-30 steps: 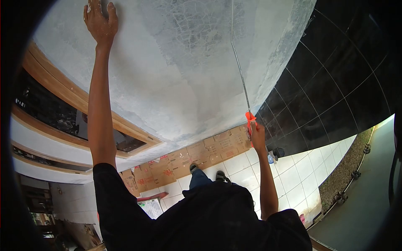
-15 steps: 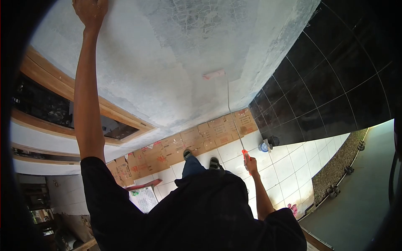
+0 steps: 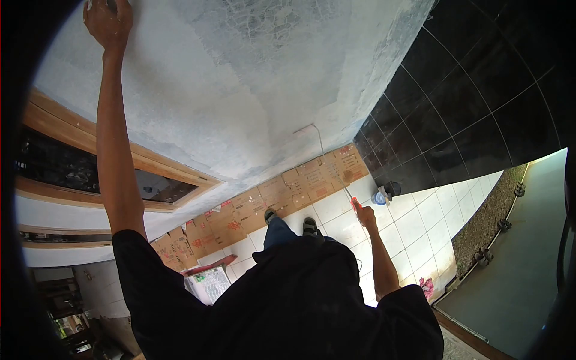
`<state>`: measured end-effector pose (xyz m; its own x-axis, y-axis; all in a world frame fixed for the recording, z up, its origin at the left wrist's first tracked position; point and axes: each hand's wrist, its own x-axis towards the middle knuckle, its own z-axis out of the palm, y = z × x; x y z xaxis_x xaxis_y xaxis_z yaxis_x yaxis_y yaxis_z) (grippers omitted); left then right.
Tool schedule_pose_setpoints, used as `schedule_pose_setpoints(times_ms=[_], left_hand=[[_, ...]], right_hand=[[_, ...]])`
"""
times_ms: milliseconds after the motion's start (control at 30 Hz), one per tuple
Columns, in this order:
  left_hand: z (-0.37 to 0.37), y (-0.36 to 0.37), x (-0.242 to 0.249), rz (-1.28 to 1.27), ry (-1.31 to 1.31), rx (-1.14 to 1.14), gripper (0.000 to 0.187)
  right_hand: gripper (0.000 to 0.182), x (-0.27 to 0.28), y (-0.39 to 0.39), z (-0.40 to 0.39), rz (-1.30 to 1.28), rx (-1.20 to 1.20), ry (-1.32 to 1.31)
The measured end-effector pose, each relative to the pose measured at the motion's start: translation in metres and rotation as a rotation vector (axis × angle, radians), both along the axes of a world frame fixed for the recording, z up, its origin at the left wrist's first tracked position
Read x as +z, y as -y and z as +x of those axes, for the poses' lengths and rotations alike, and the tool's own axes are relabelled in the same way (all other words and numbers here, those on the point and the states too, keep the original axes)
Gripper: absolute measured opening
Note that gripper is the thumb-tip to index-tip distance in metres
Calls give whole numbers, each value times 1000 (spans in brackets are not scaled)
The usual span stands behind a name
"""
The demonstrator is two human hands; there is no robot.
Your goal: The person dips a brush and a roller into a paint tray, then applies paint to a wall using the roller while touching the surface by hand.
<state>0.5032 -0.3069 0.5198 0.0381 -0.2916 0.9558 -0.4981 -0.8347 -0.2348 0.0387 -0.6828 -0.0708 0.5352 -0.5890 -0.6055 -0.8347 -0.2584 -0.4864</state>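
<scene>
High at the upper left, my left hand (image 3: 110, 25) is bent round something dark and pale, cut off by the frame's top edge, against the whitish, patchy wall (image 3: 198, 90). My right hand (image 3: 366, 215) grips the red handle (image 3: 354, 204) of a long paint roller at the right of my body. Its thin metal rod (image 3: 320, 143) reaches up across the cardboard to the lower wall. The bent end shows as a thin line; the roller sleeve cannot be made out there.
Flattened cardboard (image 3: 288, 189) lines the wall's foot, over white floor tiles (image 3: 408, 237). A blue-and-white container (image 3: 379, 197) stands beside the black tiled wall (image 3: 462, 114). Wood-framed windows (image 3: 198, 179) are at left. A patterned box (image 3: 211, 283) lies near my feet; a pink cloth (image 3: 426, 288) is at right.
The roller's end has moved down the wall, and its pink-white sleeve no longer shows clearly. My right hand has shifted slightly up and right; my left hand appears a little farther left, with the view shifted.
</scene>
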Motion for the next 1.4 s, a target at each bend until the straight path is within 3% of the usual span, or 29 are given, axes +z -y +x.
schedule_pose_setpoints(times_ms=[100,233,367,433,500,633,667,767,800,867,967,1033,1100,1167,1267,1400], left_hand=[[0,1,1,-11,5,-18,66],[-1,1,1,-7,6,-43,66],[-4,1,1,1,-31,1,65],[-2,2,1,4,20,-26,64],[0,1,1,5,23,-29,64],[-1,2,1,4,15,-31,64],[-2,3,0,7,14,-35,64],[13,-6,1,6,37,-43,64],[40,-21,3,-40,164,-51,56],[55,-30,5,-84,288,-71,50],[45,-25,8,-17,322,-92,52],[48,-29,10,-11,364,-93,51],[58,-41,14,18,335,-69,49],[76,-53,16,46,340,4,42],[103,-70,21,80,397,57,34],[92,-65,22,83,351,118,29]], right_hand=[[74,4,7,-10,108,-14,52],[64,57,2,-26,180,-121,180],[62,84,13,-36,97,-103,265],[66,95,21,-33,2,-52,191],[82,99,26,-28,-71,51,-24],[92,64,22,-5,-154,68,-98],[79,47,19,4,-206,47,-35],[78,-2,7,35,-304,-17,-43],[78,2,2,49,-301,-24,-41],[89,16,-4,71,-2,20,-121],[78,-9,-2,73,-186,-20,-13],[72,26,-5,54,-288,8,16],[72,94,-9,36,67,-46,-39],[74,136,-18,22,135,-57,-27],[75,149,-27,17,184,-70,-18],[72,125,-31,45,185,-53,-10]])
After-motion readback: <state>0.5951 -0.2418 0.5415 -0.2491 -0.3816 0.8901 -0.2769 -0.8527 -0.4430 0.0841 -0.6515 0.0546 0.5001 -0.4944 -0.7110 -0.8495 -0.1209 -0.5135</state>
